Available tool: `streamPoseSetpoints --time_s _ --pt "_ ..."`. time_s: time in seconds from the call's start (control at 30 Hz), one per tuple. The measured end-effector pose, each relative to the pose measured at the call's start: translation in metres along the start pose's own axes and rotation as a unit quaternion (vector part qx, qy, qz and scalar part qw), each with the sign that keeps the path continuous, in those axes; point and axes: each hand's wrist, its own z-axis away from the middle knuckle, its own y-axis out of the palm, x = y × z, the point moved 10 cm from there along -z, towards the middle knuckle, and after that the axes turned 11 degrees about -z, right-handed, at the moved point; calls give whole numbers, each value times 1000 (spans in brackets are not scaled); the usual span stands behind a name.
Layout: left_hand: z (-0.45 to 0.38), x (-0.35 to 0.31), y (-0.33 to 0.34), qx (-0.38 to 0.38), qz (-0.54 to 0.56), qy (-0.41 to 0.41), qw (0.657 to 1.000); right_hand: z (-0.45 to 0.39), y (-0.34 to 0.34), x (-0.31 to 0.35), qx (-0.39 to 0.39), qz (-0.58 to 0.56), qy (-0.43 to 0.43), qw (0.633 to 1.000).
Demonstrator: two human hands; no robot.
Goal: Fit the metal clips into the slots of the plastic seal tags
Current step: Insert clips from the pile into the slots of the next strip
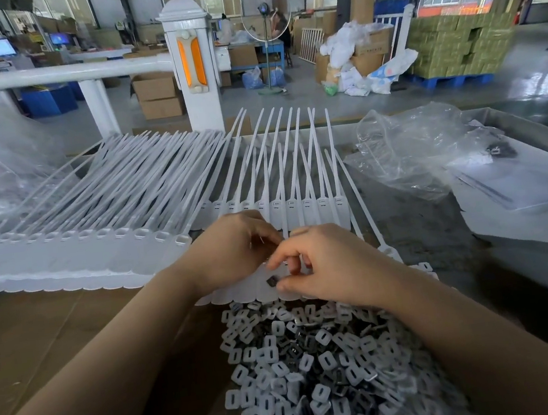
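**Clip at the tag row**

We see both hands meeting over a strip of white tags [304, 210] lying on the desk [40, 339]. The tags sit side by side with their flat heads toward us and their long thin tails running away from us, fanning slightly toward the far edge. A second, larger strip [96, 229] lies to the left, its tails slanting up and to the right.

Our left hand [232, 247] rests curled on the near strip's heads, fingertips bent down on the plastic; we cannot tell whether it pinches anything. Our right hand [327, 262] pinches a small dark clip [272, 281] between thumb and forefinger, held just against the tag heads near their scalloped lower edge. The clip is too small for us to read its direction.

Just below the hands lies a heap of clips [320, 367], piled in all directions. Crumpled clear bags [410, 149] lie to the right, well apart from the hands.
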Motion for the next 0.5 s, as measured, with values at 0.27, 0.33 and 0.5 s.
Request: streamPoseSetpoints --time_s 0.27,0.33,0.5 --pt "-1 -1 0 -2 -9 -10 1000 0 2 6 15 25 -17 999" --pt "-1 -1 0 -2 -11 -9 1000 0 2 8 10 36 -27 999" --pt "-1 -1 1 4 -11 -10 1000 0 -1 5 3 12 -14 1000"
